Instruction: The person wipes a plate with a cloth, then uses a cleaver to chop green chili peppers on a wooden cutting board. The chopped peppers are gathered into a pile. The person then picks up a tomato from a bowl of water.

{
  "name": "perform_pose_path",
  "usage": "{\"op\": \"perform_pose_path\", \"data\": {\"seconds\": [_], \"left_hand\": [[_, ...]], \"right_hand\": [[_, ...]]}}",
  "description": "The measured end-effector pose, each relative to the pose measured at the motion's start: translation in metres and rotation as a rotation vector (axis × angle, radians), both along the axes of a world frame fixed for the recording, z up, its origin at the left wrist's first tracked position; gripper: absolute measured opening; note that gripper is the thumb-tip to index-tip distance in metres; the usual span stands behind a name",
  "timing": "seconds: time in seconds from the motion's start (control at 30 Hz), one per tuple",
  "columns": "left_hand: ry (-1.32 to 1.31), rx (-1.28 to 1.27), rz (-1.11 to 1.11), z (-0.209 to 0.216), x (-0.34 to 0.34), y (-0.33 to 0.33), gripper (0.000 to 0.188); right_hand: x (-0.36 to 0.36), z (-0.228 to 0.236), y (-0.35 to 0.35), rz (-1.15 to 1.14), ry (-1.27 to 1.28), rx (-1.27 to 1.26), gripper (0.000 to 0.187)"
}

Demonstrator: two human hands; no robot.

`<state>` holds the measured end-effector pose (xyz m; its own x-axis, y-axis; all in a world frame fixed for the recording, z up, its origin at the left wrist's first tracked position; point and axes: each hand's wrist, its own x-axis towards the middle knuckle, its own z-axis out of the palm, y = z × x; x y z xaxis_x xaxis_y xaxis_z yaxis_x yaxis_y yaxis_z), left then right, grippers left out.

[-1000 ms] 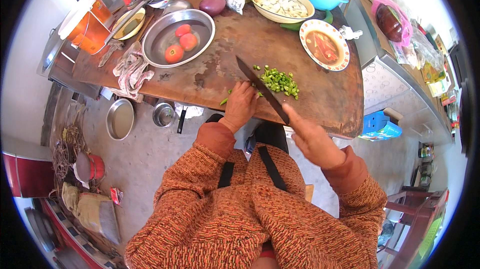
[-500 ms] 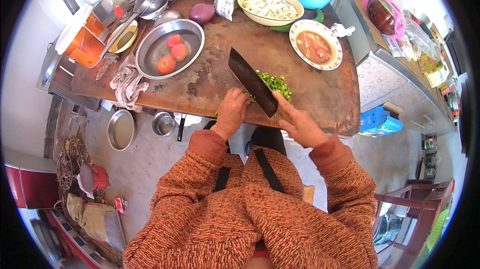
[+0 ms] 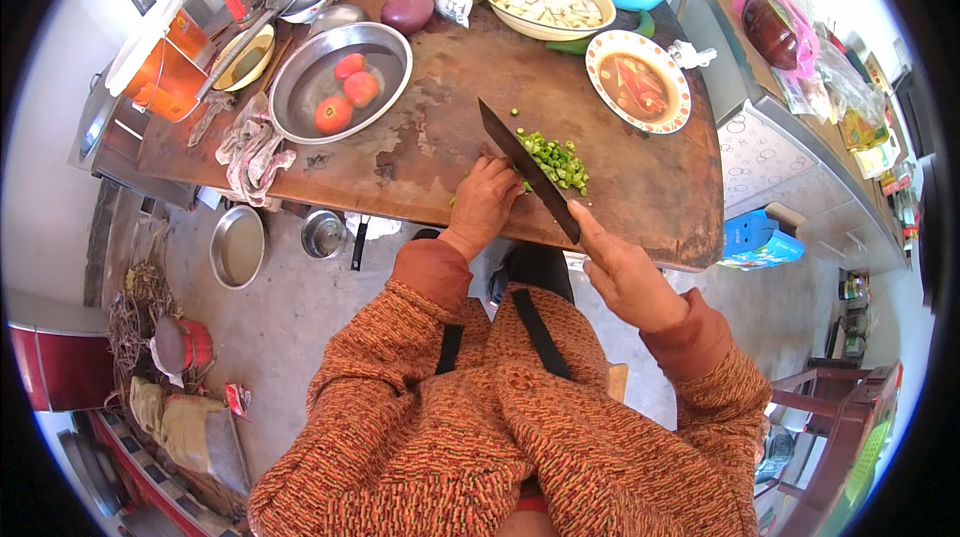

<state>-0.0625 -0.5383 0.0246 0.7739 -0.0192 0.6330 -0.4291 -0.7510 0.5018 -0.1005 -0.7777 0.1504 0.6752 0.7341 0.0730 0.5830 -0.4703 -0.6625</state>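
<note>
On the brown wooden table my right hand (image 3: 625,272) is closed round the handle of a dark-bladed cleaver (image 3: 527,165). Its blade stands nearly on edge, between my left hand and a small heap of chopped green pepper (image 3: 556,159). My left hand (image 3: 486,199) rests at the table's near edge with its fingers curled down beside the blade. A bit of green shows at its fingertips; most of what it holds is hidden under the fingers.
Left on the table are a metal basin (image 3: 298,87) with three tomatoes (image 3: 361,89), a cloth (image 3: 250,159) and an orange bucket (image 3: 165,67). Farther back stand an eggplant (image 3: 407,12) and a bowl (image 3: 548,32) of pale cut pieces. A dotted plate (image 3: 681,102) lies right.
The cleaver's blade has turned more edge-on and shifted slightly right, with my right hand lower and farther right. My left hand has moved a little right. The view has shifted slightly.
</note>
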Motion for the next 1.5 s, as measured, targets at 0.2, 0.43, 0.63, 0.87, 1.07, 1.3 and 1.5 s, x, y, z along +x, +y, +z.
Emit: {"op": "perform_pose_path", "data": {"seconds": [0.2, 0.43, 0.63, 0.87, 1.07, 1.3, 1.5], "left_hand": [[0.008, -0.022, 0.002, -0.004, 0.001, 0.001, 0.013], [-0.031, -0.012, -0.02, -0.001, -0.001, 0.0, 0.013], [-0.033, -0.04, -0.024, -0.003, -0.004, 0.002, 0.014], [0.013, 0.005, -0.007, -0.006, -0.004, 0.004, 0.015], [-0.007, 0.06, 0.034, -0.007, -0.005, 0.002, 0.014], [-0.082, 0.076, 0.065, -0.007, -0.003, 0.004, 0.012], [-0.024, -0.003, 0.038, -0.004, -0.005, 0.004, 0.012]], "right_hand": [[-0.004, -0.015, 0.007, -0.027, -0.079, -0.156, 0.078], [0.033, -0.029, 0.024, -0.037, 0.015, 0.063, 0.074], [0.016, 0.003, 0.008, -0.048, 0.039, -0.005, 0.075], [-0.007, -0.014, 0.009, -0.008, -0.074, -0.123, 0.079], [0.018, -0.038, 0.021, -0.006, -0.103, 0.015, 0.076], [0.016, 0.005, 0.011, -0.016, -0.024, -0.004, 0.073], [-0.006, 0.002, 0.005, 0.016, -0.079, -0.162, 0.076]]}}
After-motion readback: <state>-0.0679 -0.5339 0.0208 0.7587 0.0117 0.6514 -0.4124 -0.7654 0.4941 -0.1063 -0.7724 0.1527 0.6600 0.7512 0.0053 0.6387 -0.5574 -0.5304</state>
